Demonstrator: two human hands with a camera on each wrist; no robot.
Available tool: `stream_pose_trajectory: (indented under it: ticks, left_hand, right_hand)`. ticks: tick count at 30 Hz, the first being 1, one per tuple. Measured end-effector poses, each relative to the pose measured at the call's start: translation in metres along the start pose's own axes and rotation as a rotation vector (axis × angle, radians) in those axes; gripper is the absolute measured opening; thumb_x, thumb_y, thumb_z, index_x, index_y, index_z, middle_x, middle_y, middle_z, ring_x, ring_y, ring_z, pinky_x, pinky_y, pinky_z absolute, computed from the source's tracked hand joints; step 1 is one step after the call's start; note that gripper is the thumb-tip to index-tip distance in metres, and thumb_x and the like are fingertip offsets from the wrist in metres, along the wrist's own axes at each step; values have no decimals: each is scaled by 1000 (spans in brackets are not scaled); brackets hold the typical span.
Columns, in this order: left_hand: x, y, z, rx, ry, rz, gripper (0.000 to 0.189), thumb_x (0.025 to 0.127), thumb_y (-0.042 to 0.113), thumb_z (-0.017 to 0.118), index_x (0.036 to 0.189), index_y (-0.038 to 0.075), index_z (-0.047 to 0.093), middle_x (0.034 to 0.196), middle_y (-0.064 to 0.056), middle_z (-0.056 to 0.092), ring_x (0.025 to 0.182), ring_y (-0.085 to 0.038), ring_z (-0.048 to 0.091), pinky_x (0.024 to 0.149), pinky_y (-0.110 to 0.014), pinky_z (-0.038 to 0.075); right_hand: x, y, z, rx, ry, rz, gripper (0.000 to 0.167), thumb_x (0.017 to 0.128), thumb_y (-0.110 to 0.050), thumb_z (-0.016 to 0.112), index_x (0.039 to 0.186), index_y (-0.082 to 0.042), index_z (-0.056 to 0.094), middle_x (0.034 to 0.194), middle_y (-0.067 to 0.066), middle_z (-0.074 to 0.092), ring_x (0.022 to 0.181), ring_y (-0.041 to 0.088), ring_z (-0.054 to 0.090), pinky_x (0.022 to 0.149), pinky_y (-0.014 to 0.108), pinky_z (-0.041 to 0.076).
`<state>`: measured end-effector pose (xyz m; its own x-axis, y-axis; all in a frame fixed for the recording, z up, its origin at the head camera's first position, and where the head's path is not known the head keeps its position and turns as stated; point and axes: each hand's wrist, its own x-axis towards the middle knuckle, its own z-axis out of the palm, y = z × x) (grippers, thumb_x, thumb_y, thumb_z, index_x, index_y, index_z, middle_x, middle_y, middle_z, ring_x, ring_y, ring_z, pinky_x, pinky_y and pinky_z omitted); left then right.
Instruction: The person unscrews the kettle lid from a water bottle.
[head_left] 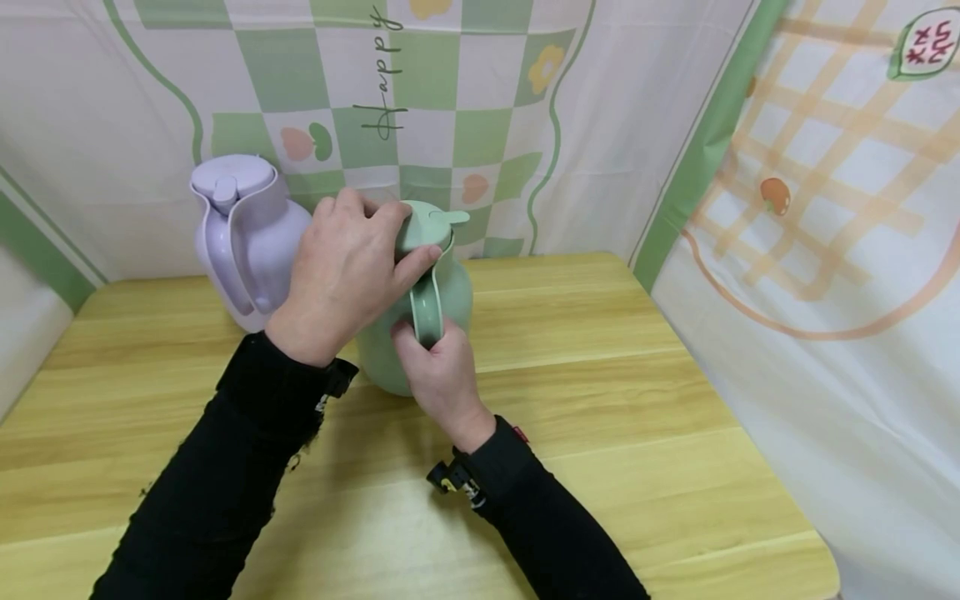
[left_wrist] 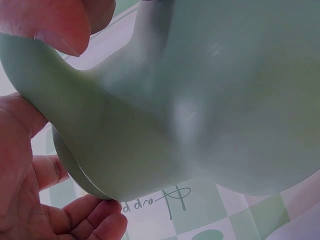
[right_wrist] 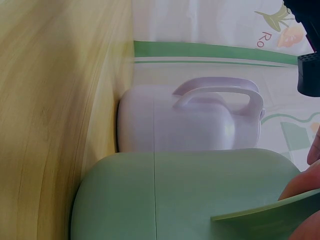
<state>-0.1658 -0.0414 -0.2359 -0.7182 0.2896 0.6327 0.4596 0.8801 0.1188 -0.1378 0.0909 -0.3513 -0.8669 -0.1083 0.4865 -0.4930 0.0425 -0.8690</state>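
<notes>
A pale green thermos jug (head_left: 384, 360) stands upright on the table, its lid (head_left: 424, 225) seated on top with a small tab pointing right. My left hand (head_left: 339, 262) grips the lid and rim from the left, with the thumb on the near side. In the left wrist view, the fingers (left_wrist: 102, 220) curl round the lid's far edge. Lower down, my right hand (head_left: 446, 382) holds the jug's handle (head_left: 427, 312). Part of that grip is cut off in the right wrist view, where the jug's lower body (right_wrist: 120, 195) shows.
A lilac thermos jug (head_left: 281, 237) with its lid on stands behind and left of the green one, partly hidden by the left hand. The wooden table (head_left: 600, 433) ends at a printed curtain (head_left: 495, 83) at the back. Another curtain (head_left: 825, 208) hangs along the right side.
</notes>
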Motion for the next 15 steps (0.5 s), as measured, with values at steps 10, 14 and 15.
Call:
stream_pose_trajectory:
  ticks: [10,14,15]
  left_hand:
    - [0,1,0,34,23,-11,54,96,50,71,118,0,72,93,-27,64,81,-44,56,73,-51,47]
    - [0,1,0,51,30,-9,55,96,51,71,117,0,72,88,-26,61,79,-43,55,71,-50,46]
    - [0,1,0,54,28,-11,55,96,51,71,117,0,72,87,-26,61,79,-43,54,71,-50,46]
  right_hand:
    - [1,0,0,3,2,1,43,100,-19,56,67,-14,28,57,-1,25,51,19,21,56,28,25]
    - [1,0,0,3,1,-1,43,100,-20,56,67,-14,28,57,-1,25,51,18,22,56,28,25]
    - [1,0,0,1,1,-1,44,100,-20,56,67,-14,28,57,-1,25,51,18,22,56,28,25]
